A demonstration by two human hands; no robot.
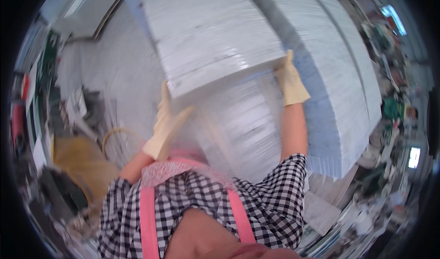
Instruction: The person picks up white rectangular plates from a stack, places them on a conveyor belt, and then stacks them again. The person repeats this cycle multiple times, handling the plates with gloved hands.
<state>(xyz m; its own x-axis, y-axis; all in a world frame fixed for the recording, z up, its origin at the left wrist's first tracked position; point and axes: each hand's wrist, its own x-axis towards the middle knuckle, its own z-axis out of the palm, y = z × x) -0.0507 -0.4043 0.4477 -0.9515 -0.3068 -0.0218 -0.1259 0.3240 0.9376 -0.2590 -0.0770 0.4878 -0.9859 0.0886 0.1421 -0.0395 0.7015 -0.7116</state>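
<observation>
A stack of whitish-grey flat sheets (215, 34) lies in front of me, its near edge facing my body. My left hand (166, 127), in a cream rubber glove, is at the stack's near left corner, with the thumb spread wide from the fingers. At the near right corner, my right hand (290, 84) in a matching glove grips the edge, some fingers hidden beside or below it. Motion blurs the near edge. Below and nearer to me is another layered pale surface (245, 126), partly smeared.
A taller row of pale stacked sheets (327, 75) stands close on the right. Left of me lie a yellow-brown sack-like thing (85, 165) and a crumpled whitish piece (78, 105). A pale box-like block (85, 13) stands at the far left. Cluttered work areas line both sides.
</observation>
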